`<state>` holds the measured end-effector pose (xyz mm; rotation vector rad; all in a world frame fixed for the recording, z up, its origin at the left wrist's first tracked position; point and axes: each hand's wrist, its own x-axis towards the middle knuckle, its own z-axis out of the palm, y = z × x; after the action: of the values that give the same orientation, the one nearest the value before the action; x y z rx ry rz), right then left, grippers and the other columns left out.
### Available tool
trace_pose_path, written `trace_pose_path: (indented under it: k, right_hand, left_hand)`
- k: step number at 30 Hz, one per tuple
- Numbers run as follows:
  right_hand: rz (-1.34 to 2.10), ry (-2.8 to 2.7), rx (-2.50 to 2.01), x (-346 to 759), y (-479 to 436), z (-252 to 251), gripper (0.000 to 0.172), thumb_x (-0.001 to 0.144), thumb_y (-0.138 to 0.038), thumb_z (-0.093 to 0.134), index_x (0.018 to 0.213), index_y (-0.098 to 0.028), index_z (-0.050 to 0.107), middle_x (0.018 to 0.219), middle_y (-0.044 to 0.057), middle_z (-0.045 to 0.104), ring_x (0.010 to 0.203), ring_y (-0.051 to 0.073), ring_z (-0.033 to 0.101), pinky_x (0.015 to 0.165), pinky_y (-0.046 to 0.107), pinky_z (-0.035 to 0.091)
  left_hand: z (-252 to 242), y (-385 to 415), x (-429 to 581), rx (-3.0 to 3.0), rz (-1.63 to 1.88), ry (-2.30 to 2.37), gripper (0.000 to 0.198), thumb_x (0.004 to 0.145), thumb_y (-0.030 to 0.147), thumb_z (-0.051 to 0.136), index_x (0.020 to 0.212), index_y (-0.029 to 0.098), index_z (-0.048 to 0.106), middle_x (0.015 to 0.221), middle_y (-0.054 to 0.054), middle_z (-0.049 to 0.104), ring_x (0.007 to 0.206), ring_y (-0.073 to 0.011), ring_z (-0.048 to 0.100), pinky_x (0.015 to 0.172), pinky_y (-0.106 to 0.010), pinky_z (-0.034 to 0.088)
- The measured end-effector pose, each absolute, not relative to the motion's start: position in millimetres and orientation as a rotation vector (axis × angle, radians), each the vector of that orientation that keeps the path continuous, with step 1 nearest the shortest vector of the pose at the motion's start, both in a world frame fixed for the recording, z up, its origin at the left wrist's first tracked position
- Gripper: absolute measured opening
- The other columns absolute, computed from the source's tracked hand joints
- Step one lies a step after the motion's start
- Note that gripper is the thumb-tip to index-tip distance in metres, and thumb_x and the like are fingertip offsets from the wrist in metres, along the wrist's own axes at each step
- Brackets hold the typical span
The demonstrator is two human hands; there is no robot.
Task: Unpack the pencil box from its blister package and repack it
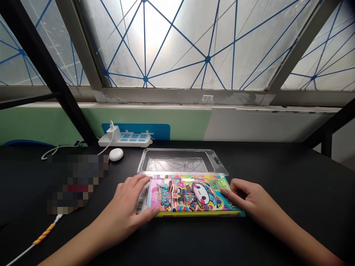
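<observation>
A flat, colourful cartoon-printed box [191, 194] lies on the black table, a white hooded character on its top and a yellow strip along its front edge. My left hand [130, 201] grips its left end, thumb at the front corner and fingers along the back, over a white label with a barcode. At the other end, my right hand [246, 194] has its thumb on the top, with the other fingers curled by the right edge and partly hidden. Directly behind the box rests a clear plastic packaging shell [177, 162] with a hang hole at its right.
A white power strip [127, 139] with a plugged-in charger stands by the wall. Near it sits a white rounded case [116, 154]. A blurred-out device [79, 184] with a cable [44, 234] lies at left. Black slanted bars [50, 70] flank the table [277, 166].
</observation>
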<state>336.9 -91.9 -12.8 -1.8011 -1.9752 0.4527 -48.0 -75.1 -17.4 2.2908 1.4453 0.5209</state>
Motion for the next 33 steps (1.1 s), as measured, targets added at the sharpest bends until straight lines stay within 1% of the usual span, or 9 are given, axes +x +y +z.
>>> trace_pose_path:
  k: [3,6,9,13,15,18,21,26,33]
  right_hand:
    - [0.279,-1.998,-1.776,336.0,-93.0,-11.5,0.044,0.09,-0.063,0.056,0.071,-0.025,0.049,0.067,-0.001,0.056,0.06,0.018,0.052,0.054,0.03,0.041]
    - [-0.002,-2.069,-1.655,330.4,-93.8,-7.7,0.032,0.092,-0.055,0.058,0.091,-0.023,0.059,0.082,0.005,0.063,0.07,0.022,0.059,0.063,0.034,0.046]
    - [-0.168,-2.263,-1.449,315.7,-94.0,-2.4,0.023,0.098,-0.041,0.053,0.1,-0.021,0.062,0.098,0.009,0.066,0.083,0.025,0.061,0.074,0.038,0.047]
    - [-0.241,-2.448,-1.36,282.4,-90.8,6.5,0.021,0.101,-0.032,0.048,0.11,-0.018,0.062,0.103,0.011,0.065,0.09,0.026,0.06,0.076,0.039,0.047]
    - [-0.283,-2.503,-1.375,264.4,-86.9,10.6,0.022,0.101,-0.032,0.048,0.109,-0.017,0.062,0.1,0.011,0.064,0.087,0.026,0.059,0.074,0.039,0.046]
    - [-0.356,-2.551,-1.423,241.6,-79.5,14.7,0.023,0.1,-0.034,0.049,0.098,-0.016,0.064,0.092,0.01,0.062,0.079,0.025,0.058,0.07,0.038,0.045]
    - [-0.372,-2.549,-1.432,227.0,-72.6,14.8,0.026,0.101,-0.035,0.047,0.091,-0.016,0.063,0.088,0.009,0.061,0.078,0.025,0.057,0.07,0.038,0.044]
    - [-0.281,-2.462,-1.475,220.5,-65.9,7.6,0.028,0.101,-0.037,0.046,0.087,-0.017,0.06,0.086,0.008,0.06,0.077,0.023,0.056,0.07,0.037,0.043]
    - [-0.339,-2.374,-1.415,221.0,-64.5,2.3,0.026,0.102,-0.031,0.041,0.085,-0.018,0.056,0.085,0.009,0.058,0.076,0.023,0.052,0.069,0.036,0.042]
  left_hand:
    - [-20.1,-75.0,-49.7,2.329,0.524,1.369,0.073,0.083,0.061,0.07,0.144,0.027,0.049,0.144,-0.014,0.054,0.126,-0.0377,0.05,0.104,-0.05,0.042]
    - [-19.6,-74.5,-48.8,2.309,0.571,1.384,0.076,0.077,0.059,0.076,0.141,0.026,0.051,0.141,-0.013,0.056,0.127,-0.0387,0.05,0.105,-0.051,0.041]
    - [-17.4,-73.3,-48.4,2.298,0.544,1.378,0.075,0.077,0.058,0.077,0.139,0.027,0.052,0.14,-0.012,0.057,0.126,-0.0377,0.051,0.105,-0.051,0.041]
    - [-16.0,-71.7,-50.5,2.282,0.535,1.366,0.077,0.076,0.06,0.078,0.141,0.029,0.053,0.143,-0.012,0.055,0.129,-0.0379,0.049,0.107,-0.051,0.041]
    - [-16.5,-71.1,-51.4,2.277,0.538,1.371,0.078,0.074,0.06,0.079,0.141,0.028,0.053,0.143,-0.012,0.055,0.13,-0.0385,0.049,0.107,-0.052,0.041]
    - [-18.1,-70.1,-51.1,2.28,0.532,1.373,0.081,0.072,0.062,0.08,0.141,0.027,0.054,0.142,-0.013,0.055,0.13,-0.0392,0.049,0.107,-0.054,0.041]
    - [-18.8,-69.4,-49.6,2.281,0.538,1.365,0.081,0.071,0.064,0.08,0.139,0.027,0.056,0.142,-0.013,0.056,0.129,-0.0388,0.05,0.107,-0.054,0.041]
    - [-14.8,-70.8,-49.2,2.27,0.536,1.365,0.08,0.073,0.064,0.079,0.14,0.028,0.057,0.145,-0.013,0.055,0.132,-0.0393,0.049,0.109,-0.056,0.041]
    - [-8.2,-73.2,-48.3,2.274,0.512,1.345,0.074,0.077,0.063,0.076,0.139,0.028,0.058,0.144,-0.013,0.055,0.132,-0.0393,0.048,0.108,-0.055,0.042]
